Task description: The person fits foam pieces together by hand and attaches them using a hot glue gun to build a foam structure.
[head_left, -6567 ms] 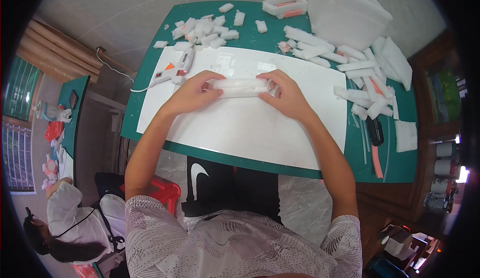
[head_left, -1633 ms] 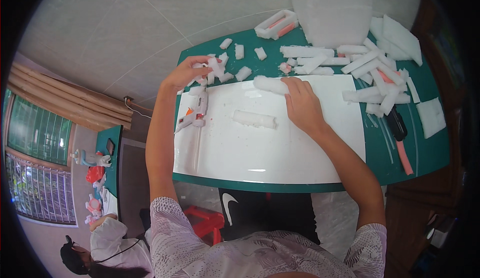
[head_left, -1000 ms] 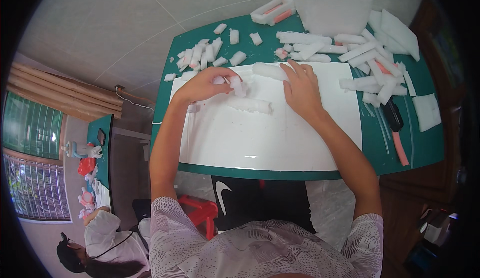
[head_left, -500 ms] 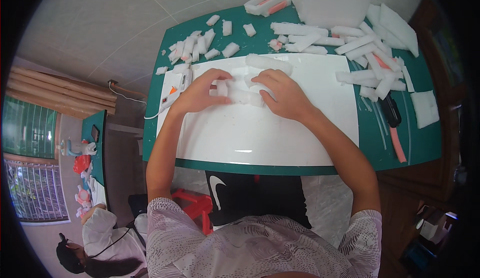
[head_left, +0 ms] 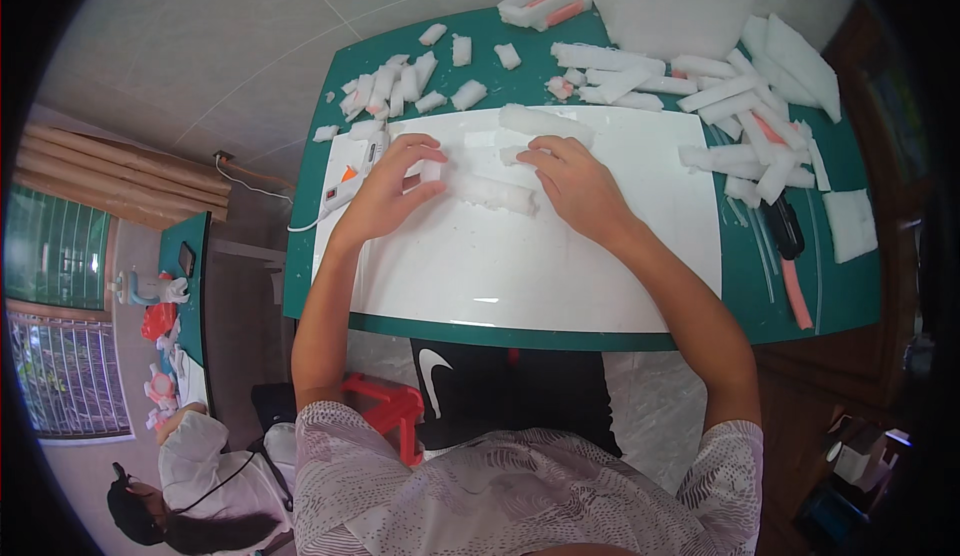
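My left hand (head_left: 392, 191) is curled over the white board (head_left: 470, 281), its thumb and fingers closed around a small white foam block (head_left: 432, 170). Opposite it, my right hand (head_left: 582, 188) has its fingertips on another small foam piece (head_left: 512, 155), partly covered by the fingers. Between the hands a white foam strip (head_left: 495, 194) lies on the board, apart from the right thumb. Farther back lies a second foam strip (head_left: 545, 124). Beside my left hand rests a white hot glue gun (head_left: 345, 184) with an orange part.
Small foam blocks (head_left: 385, 86) cluster at the back left of the green table (head_left: 330, 316). Foam strips (head_left: 735, 101) pile at the right, near a black-handled tool (head_left: 785, 228) and clear sticks. A foam frame (head_left: 545, 1) stands at the back. Another person (head_left: 215, 466) sits at left.
My hands have drawn slightly apart, the left one shifting left with its foam block. More of the foam strip between them shows. The whole view has shifted a little.
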`<state>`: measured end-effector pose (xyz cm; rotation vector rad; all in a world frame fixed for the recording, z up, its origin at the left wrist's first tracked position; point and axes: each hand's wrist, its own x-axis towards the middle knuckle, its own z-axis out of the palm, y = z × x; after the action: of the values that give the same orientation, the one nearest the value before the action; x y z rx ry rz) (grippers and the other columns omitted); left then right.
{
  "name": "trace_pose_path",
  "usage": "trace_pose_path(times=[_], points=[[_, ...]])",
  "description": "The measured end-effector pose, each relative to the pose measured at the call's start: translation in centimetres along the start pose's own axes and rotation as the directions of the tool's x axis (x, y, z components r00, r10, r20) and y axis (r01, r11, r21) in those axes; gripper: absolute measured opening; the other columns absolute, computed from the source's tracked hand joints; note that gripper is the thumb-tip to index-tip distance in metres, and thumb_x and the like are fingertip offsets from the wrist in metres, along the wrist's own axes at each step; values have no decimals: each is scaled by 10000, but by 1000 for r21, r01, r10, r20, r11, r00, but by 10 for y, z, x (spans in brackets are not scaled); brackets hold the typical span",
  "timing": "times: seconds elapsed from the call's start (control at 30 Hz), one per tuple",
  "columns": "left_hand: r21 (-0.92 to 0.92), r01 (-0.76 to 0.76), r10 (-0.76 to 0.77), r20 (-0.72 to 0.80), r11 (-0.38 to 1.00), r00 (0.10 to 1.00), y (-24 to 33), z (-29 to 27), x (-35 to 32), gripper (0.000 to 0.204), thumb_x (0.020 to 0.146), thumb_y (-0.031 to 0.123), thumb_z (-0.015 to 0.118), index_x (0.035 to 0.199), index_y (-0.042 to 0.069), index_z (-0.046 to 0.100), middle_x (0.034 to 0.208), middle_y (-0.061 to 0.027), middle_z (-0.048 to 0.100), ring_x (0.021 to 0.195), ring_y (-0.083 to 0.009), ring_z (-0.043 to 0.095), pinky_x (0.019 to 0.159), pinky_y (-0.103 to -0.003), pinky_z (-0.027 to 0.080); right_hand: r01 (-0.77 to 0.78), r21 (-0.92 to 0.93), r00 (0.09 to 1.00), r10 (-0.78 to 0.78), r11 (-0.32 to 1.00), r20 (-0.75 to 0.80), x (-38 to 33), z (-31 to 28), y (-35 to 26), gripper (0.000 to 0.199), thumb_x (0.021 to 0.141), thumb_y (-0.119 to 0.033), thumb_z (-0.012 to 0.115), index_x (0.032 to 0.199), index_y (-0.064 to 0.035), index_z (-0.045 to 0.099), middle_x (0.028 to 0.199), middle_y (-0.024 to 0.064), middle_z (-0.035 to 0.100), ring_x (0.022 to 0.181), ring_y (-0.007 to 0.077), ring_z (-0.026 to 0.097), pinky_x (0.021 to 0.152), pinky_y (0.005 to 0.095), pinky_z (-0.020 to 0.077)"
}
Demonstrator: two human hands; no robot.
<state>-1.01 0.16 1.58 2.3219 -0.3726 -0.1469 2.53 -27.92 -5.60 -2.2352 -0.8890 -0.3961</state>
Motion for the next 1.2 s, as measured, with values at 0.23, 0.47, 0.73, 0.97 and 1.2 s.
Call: trace_pose_path(times=[0.23,0.47,0.73,0.97,1.2], points=[[-218,45,-59,-61,975,996,-30,7,3,304,940,142,698,1213,58,595,1228,-89,639,1156,-219,610,1026,-340,482,-24,30,999,22,999,45,3,-1,-5,234,904,-19,632,1117,-73,710,1152,90,652,1067,263,605,916,350,517],[-127,75,-88,-98,989,991,-29,10,5,346,929,184,719,1217,45,589,1224,-93,650,1158,-239,623,1013,-348,481,2,23,999,-3,1000,43,2,-1,-4,252,896,-26,621,1125,-71,719,1166,66,646,1079,229,590,860,341,542],[-144,25,-33,-52,989,998,-24,12,3,346,926,178,723,1214,40,592,1224,-101,653,1181,-247,619,1040,-360,472,13,57,997,-18,998,81,0,-4,-10,310,878,-214,738,1160,-92,699,1201,78,601,1098,239,557,838,339,534],[-149,24,-30,-40,989,999,-20,13,4,330,926,149,719,1197,14,589,1197,-120,661,1165,-235,624,1048,-364,472,-17,72,995,10,997,103,1,-5,-10,341,869,-198,744,1194,-116,681,1216,83,583,1114,259,558,850,337,526],[-142,33,-37,-24,989,999,-13,16,4,331,925,142,720,1196,5,588,1181,-132,662,1123,-213,637,995,-348,517,-3,60,1000,4,998,-19,0,1,-2,258,901,-141,691,1152,-93,663,1211,103,588,1136,284,557,923,371,498]])
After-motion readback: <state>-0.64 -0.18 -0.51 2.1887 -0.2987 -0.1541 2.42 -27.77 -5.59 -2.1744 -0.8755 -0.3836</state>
